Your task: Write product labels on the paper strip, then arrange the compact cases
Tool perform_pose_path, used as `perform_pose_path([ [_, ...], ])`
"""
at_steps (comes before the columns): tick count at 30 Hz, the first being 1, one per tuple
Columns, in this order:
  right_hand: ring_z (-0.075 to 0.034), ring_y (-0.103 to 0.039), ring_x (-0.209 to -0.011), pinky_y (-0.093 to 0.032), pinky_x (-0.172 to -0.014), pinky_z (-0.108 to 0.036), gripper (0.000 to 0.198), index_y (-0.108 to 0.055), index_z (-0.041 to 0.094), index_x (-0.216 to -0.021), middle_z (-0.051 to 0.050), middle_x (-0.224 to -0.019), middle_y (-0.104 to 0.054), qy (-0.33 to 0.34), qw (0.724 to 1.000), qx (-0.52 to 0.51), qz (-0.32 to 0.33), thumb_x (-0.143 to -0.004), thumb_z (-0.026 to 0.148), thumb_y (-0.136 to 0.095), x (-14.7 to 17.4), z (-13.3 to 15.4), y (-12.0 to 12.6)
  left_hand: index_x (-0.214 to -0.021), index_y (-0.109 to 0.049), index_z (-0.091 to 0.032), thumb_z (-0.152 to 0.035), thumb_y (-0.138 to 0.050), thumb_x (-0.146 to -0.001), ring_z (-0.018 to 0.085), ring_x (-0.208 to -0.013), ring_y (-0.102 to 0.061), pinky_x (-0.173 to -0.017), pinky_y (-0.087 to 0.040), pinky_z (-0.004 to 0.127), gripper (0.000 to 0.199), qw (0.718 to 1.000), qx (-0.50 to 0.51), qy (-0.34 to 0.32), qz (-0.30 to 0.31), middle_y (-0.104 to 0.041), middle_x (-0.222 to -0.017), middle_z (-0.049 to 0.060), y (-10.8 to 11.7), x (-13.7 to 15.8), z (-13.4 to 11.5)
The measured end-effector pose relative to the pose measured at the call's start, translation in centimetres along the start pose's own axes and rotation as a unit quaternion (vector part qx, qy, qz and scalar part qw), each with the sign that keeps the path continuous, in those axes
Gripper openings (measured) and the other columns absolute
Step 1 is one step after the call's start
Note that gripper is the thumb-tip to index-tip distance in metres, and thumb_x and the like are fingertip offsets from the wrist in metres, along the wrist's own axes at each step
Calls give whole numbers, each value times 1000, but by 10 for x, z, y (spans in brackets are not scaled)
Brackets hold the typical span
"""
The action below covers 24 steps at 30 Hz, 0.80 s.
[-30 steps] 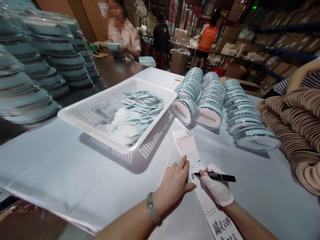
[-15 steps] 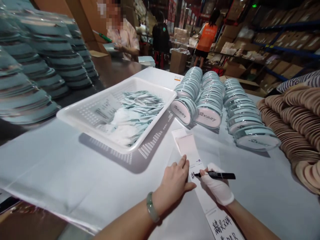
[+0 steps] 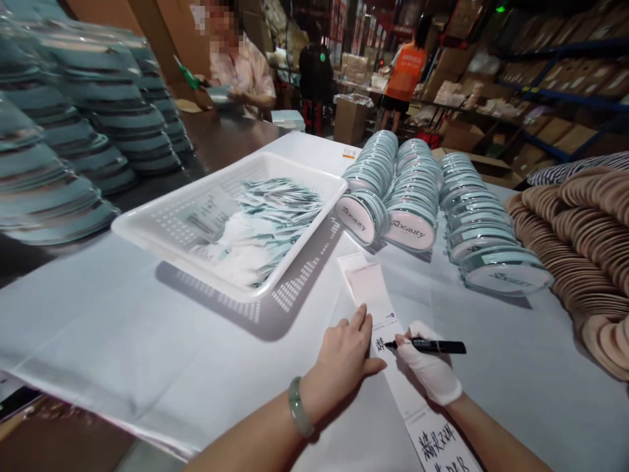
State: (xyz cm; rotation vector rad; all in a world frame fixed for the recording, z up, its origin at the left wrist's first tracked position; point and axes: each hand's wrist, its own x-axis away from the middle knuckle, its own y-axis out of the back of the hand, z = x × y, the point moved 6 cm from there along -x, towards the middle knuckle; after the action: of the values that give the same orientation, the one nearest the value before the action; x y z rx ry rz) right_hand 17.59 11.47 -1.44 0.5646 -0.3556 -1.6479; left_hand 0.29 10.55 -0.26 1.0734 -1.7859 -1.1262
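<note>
1. Head view: the left hand [image 3: 343, 359] lies flat, fingers spread, pressing on the left edge of a long paper strip [image 3: 373, 301] near the worktop's front edge; it grasps nothing. A pale green bangle [image 3: 298, 406] sits on its wrist.
2. The right hand [image 3: 428, 370], in a white glove, is closed around a black marker [image 3: 432, 346], pinched between thumb and fingers. The marker lies nearly level, its tip touching the strip just beside the left fingertips, at a dark handwritten mark.
3. The strip runs from the front edge, where a sheet with more handwriting [image 3: 439, 446] joins it, away toward the middle of the worktop [image 3: 98, 328], which is covered in white.
4. A white perforated basket [image 3: 147, 226] stands left of the strip's far end, holding a heap of pale blue and white packets [image 3: 265, 219].
5. Behind the strip, three rows of round compacts [image 3: 413, 196] lie on edge, leaning toward the front; the nearest lids read "beauty".
6. Stacks of tan round puffs [image 3: 584, 236] fill the right edge.
7. Tall stacks of bluish lids [image 3: 73, 131] stand along the left edge, blurred.
8. Across the table, a person in a light patterned shirt [image 3: 243, 69] holds something green; two more people stand further back among cartons.
</note>
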Motion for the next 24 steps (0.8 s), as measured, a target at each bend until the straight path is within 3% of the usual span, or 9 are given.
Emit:
perform_pose_path([
  [12, -17, -55, -54, -51, -58, -32, 43, -51, 24, -57, 0, -55, -55, -23, 999, -23, 14, -71, 58, -72, 2, 6, -1, -147, -50, -17, -59, -75, -83, 31, -105, -71, -79, -63, 41, 81, 1000, -1, 2, 13, -38, -165, 12, 0, -1, 0],
  [17, -18, -59, -60, -52, -62, -31, 50, -55, 23, -62, -2, -62, -60, -51, 994, -67, -66, -65, 67, -77, 1, -7, 4, -146, -51, -19, -59, -75, -83, 31, -105, -70, -78, -62, 40, 78, 1000, -1, 3, 12, -38, -165, 12, 1, 0, 0],
  [24, -15, -53, -60, -48, -64, -28, 48, -50, 22, -63, 2, -61, -53, -33, 997, -71, -20, -73, 61, -75, -4, -9, 0, -146, -50, -20, -58, -74, -84, 31, -104, -70, -77, -60, 39, 76, 1000, -5, 2, 6, -39, -164, 13, -2, 0, 0],
])
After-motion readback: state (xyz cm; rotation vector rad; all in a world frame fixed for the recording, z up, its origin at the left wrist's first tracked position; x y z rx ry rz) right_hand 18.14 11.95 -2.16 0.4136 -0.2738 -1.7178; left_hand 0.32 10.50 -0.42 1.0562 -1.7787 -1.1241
